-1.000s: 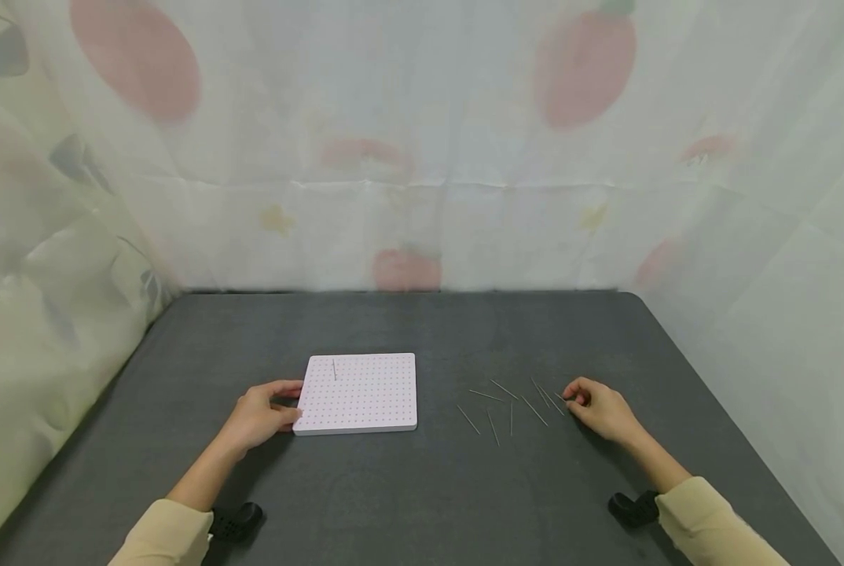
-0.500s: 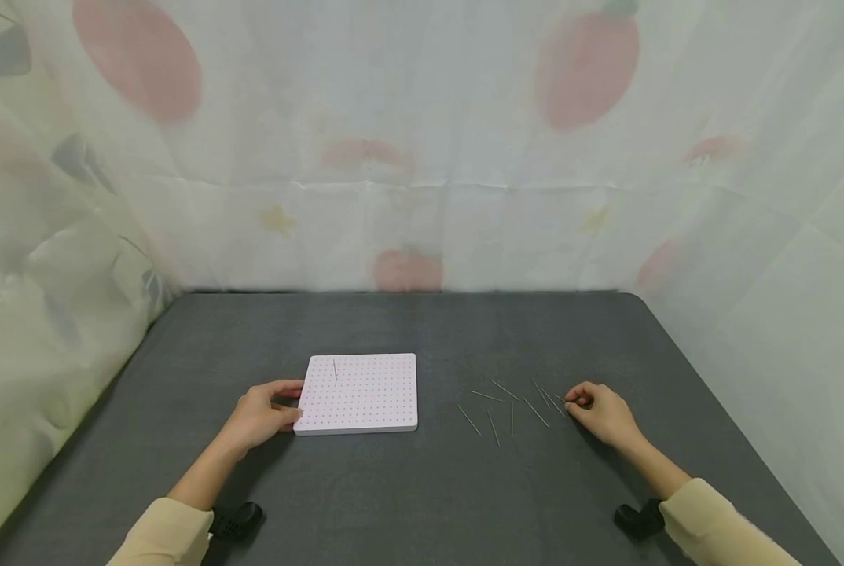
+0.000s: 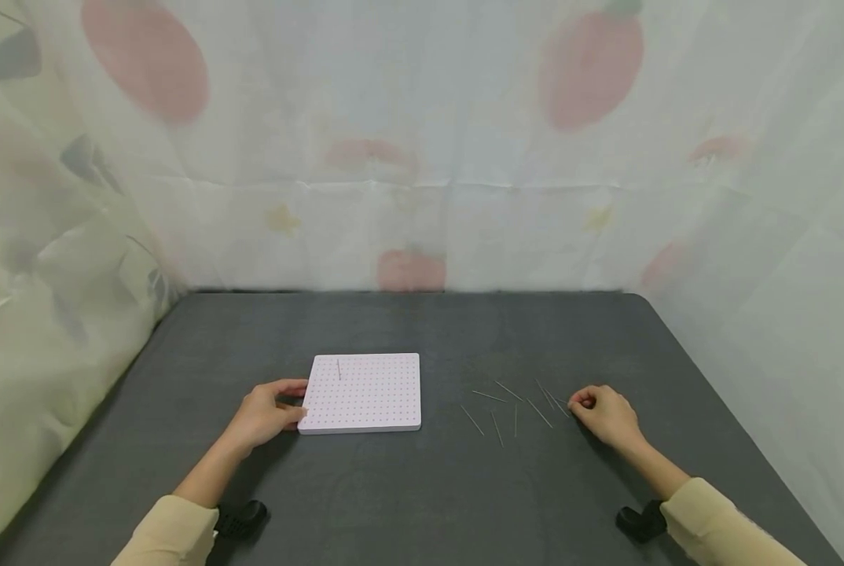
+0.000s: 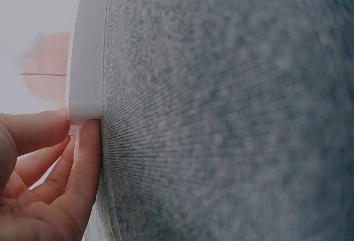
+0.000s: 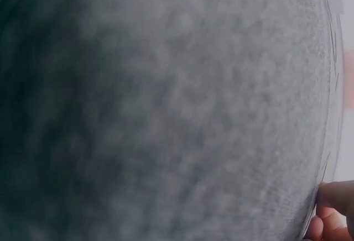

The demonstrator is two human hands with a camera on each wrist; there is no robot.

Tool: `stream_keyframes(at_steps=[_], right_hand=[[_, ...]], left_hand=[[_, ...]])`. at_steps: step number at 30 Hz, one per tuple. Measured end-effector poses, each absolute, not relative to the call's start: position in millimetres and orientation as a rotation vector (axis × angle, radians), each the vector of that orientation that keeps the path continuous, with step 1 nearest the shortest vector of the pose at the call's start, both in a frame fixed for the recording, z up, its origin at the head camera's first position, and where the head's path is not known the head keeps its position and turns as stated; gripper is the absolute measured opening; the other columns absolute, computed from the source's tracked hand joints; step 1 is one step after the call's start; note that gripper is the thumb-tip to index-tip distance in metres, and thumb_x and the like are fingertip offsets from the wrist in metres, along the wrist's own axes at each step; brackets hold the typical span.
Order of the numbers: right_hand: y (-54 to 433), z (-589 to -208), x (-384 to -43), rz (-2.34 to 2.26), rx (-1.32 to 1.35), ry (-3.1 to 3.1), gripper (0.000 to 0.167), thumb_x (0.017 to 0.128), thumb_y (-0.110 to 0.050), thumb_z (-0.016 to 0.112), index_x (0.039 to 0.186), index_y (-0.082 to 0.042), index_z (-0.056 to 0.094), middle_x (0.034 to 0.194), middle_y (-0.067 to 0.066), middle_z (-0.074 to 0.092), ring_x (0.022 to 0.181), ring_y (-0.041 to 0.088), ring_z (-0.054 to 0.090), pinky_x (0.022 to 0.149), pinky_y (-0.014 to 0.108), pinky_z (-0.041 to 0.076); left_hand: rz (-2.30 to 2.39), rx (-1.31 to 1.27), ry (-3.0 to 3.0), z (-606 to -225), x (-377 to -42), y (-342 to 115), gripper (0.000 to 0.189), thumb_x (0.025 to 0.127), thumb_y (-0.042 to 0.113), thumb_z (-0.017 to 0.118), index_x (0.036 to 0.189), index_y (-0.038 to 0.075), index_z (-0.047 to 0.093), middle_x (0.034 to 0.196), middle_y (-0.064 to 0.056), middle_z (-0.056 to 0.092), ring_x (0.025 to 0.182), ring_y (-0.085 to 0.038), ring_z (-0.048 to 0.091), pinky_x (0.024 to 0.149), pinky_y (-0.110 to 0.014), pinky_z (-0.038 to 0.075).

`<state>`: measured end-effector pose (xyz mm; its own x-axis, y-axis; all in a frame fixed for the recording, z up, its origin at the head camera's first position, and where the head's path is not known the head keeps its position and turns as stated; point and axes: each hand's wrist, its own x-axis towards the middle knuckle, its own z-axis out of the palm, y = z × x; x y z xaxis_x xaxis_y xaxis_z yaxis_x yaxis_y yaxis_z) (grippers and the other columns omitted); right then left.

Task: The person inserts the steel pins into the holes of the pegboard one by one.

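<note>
A white pegboard (image 3: 365, 393) with rows of small holes lies on the dark table. One thin metal pin (image 3: 339, 369) stands upright near its back left corner. My left hand (image 3: 266, 413) grips the board's left edge, thumb (image 4: 38, 130) on the front corner and fingers against the side. To the right, several thin metal pins (image 3: 540, 413) lie scattered. My right hand (image 3: 606, 415) is low at the right end of these pins, thumb and fingertips pinching a thin pin (image 5: 311, 217), mostly hidden by the fingers.
The grey-black table (image 3: 408, 495) reaches back to a pale curtain (image 3: 408, 141) with fruit prints. More fabric (image 3: 61, 314) hangs along the left side. A black wrist mount (image 3: 241, 519) sits at each sleeve.
My right hand has shifted slightly right and toward me, its fingertips drawn closer together by the pins. The left hand stays on the board. The head view has swung slightly.
</note>
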<state>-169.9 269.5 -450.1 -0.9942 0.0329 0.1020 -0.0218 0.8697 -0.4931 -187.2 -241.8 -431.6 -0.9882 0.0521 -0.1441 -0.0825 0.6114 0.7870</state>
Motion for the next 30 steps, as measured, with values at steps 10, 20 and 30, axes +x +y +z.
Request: stream_keyframes(at_steps=[10,20,30], right_hand=[[271,-446,-173,0.933,-0.070,-2.971,0.018,0.087,-0.018,0.059,0.090,-0.003,0.069,0.078,0.005,0.065,0.059,0.012,0.047,0.053,0.028,0.037],[267,-440,-181,1.060,-0.127,-2.990,0.029,0.091,-0.026,0.054,0.104,-0.002,0.064,0.098,0.013,0.065,0.073,0.015,0.051,0.062,0.028,0.041],[253,-430,-189,1.182,-0.052,-2.937,0.039,0.095,-0.032,0.048,0.114,0.000,0.058,0.107,0.016,0.061,0.091,0.024,0.055,0.073,0.036,0.046]], left_hand=[[1.331,-0.037,2.670,-431,-188,-240,0.050,0.080,0.001,0.064,0.127,-0.002,0.050,0.119,-0.021,0.055,0.084,-0.017,0.063,0.065,-0.031,0.055],[1.309,-0.057,2.684,-431,-187,-239,0.050,0.080,0.001,0.065,0.128,-0.002,0.050,0.118,-0.021,0.055,0.084,-0.017,0.063,0.065,-0.031,0.055],[1.324,-0.041,2.677,-429,-186,-240,0.050,0.080,0.001,0.064,0.127,-0.003,0.050,0.118,-0.021,0.056,0.083,-0.016,0.063,0.065,-0.030,0.055]])
